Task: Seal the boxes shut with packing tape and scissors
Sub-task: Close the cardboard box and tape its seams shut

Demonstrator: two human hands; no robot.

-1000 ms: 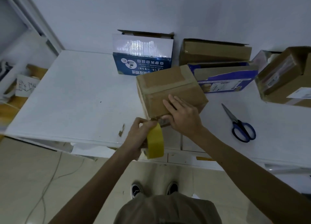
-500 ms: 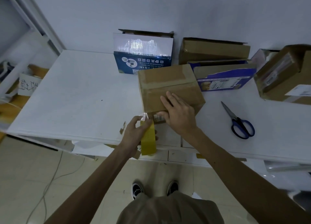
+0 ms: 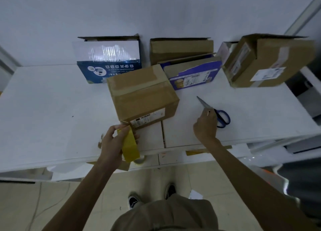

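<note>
Fingers of left hand [image 3: 111, 142] clamp tape roll [image 3: 130, 148]; right hand [image 3: 205, 126] partly covers scissors [image 3: 223, 117], grip indiscernible.

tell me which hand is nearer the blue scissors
Right. The right hand is at the scissors, fingertips beside the pivot; the left hand holds the tape roll well to their left, by the box.

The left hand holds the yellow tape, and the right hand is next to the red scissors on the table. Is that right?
Almost. The head view shows the scissors have blue handles, not red. The rest is right: the left hand holds the yellow tape, and the right hand is next to the scissors on the table.
</note>
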